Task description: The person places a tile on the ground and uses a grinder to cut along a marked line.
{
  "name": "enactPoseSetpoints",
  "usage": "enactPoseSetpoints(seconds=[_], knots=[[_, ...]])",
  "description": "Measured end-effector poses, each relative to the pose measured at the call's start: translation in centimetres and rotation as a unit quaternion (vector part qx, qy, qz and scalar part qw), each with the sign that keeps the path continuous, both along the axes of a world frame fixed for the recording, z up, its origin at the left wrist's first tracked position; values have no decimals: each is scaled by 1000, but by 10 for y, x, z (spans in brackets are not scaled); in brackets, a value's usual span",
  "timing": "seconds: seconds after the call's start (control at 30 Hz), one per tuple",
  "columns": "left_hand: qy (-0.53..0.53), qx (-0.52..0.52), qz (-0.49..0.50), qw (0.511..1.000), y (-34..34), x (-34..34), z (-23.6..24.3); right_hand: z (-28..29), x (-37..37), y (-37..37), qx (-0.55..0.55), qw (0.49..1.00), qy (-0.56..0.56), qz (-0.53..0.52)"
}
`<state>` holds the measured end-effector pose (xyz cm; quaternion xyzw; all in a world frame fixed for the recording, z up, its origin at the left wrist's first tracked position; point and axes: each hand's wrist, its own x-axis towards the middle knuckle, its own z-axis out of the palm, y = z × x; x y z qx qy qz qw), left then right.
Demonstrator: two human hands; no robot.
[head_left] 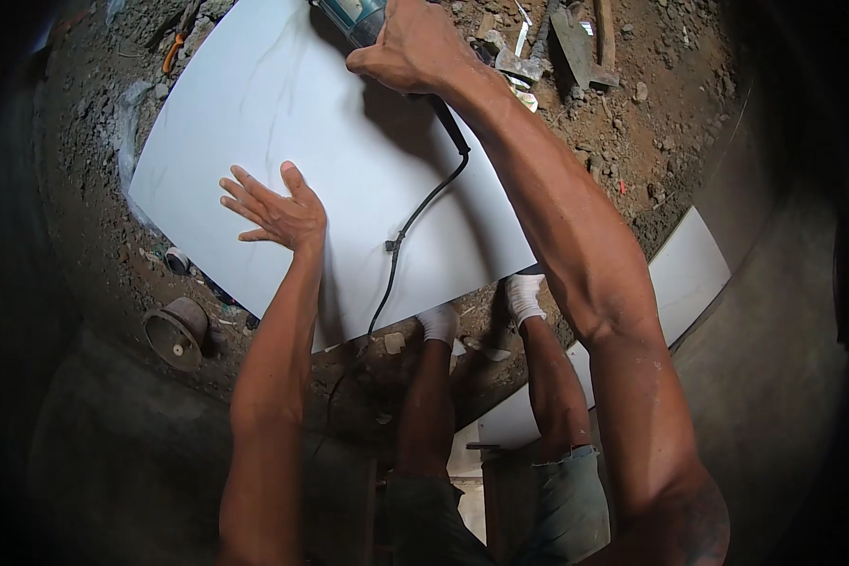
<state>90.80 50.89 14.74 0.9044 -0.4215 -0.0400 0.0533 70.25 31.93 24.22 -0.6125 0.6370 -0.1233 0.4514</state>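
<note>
A large white tile (226, 132) with faint grey veins lies over the dirt in front of me. My right hand (413, 52) is wrapped round a teal corded power tool (357, 17) at the tile's far part. The picture's upper edge cuts off the tool's front, so its working end is hidden. From its back a black cord (401, 231) runs across the tile toward me and down past its near edge. My left hand (275, 215) has its fingers spread over the tile's left part, holding nothing. Whether that palm presses on the surface I cannot tell.
My feet in white socks (526, 300) stand at the tile's near edge. A trowel (573, 45) lies among rubble at the far right. Orange-handled pliers (173, 52) are at the far left, a bucket (176, 332) at the near left. More white tiles (690, 274) line the right.
</note>
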Motion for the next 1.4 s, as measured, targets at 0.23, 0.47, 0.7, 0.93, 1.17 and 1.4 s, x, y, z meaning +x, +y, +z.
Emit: enactPoseSetpoints(seconds=[0.23,0.47,0.7,0.93,1.17,1.4], knots=[[2,-1,1,1000,0,1,0,-3,-1,3,2,1000,13,7],[21,-4,1,1000,1,2,-2,-3,-3,4,18,1000,9,14],[13,-2,0,1000,2,5,-3,1,-2,5,4,1000,17,8],[5,-5,-2,1000,2,6,-7,-2,-7,8,-3,1000,-18,9],[11,-5,0,1000,2,3,-4,1,-9,12,19,999,-31,-4],[10,-2,-1,1000,1,4,-4,0,-11,18,-4,999,-41,-8]])
